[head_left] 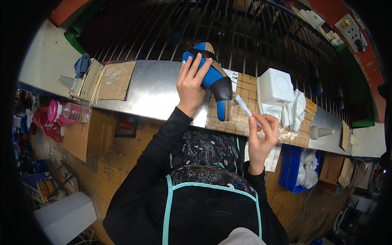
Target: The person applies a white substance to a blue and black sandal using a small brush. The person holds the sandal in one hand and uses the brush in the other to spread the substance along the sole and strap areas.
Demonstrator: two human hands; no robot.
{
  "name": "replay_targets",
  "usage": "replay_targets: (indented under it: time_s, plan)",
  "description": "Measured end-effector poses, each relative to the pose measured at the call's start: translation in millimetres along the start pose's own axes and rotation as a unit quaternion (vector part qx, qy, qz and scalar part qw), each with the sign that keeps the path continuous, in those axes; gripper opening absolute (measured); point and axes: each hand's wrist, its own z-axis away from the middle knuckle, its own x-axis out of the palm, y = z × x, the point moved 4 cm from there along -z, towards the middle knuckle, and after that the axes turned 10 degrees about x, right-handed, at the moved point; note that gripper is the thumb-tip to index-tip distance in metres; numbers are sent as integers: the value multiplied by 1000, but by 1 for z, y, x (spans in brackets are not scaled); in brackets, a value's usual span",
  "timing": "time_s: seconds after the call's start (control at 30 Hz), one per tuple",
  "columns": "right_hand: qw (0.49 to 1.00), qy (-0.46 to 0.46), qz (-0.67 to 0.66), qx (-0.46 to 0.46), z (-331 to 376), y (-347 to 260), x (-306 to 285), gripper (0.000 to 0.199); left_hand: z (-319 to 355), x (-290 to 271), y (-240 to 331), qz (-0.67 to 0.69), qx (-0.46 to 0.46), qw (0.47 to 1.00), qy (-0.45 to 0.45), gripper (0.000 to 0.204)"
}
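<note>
Pinching a thin white brush (245, 107) between thumb and fingertips of the right hand (263, 132), its tip pointing at the shoe's heel end, just above the woven mat (245, 122) on the workbench. Wrapping the left hand (191, 83), fingers curled and closed, around a blue sandal (212, 77) with smooth black strap and tan sole, lifting it over the shiny metal bench top (155, 87). Sitting farther back: a boxy white plastic container (275, 87), flat worn cardboard (116, 79), dark wire rack (228, 28).
</note>
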Motion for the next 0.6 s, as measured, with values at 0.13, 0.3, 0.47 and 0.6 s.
replay_targets:
  time_s: [0.13, 0.3, 0.47, 0.6]
  plan:
    - [999, 29, 16, -16, 1, -1, 0, 16, -2, -1, 1, -6, 2, 1000, -1, 63]
    - [1000, 25, -15, -6, 5, 3, 1, 16, -5, -3, 2, -26, 17, 1000, -1, 65]
    - [1000, 20, -12, -12, 6, 3, -3, 17, -7, -4, 3, -30, 24, 999, -3, 65]
    - [998, 48, 13, -41, 3, 2, -2, 17, -8, -4, 4, -22, 25, 999, 0, 65]
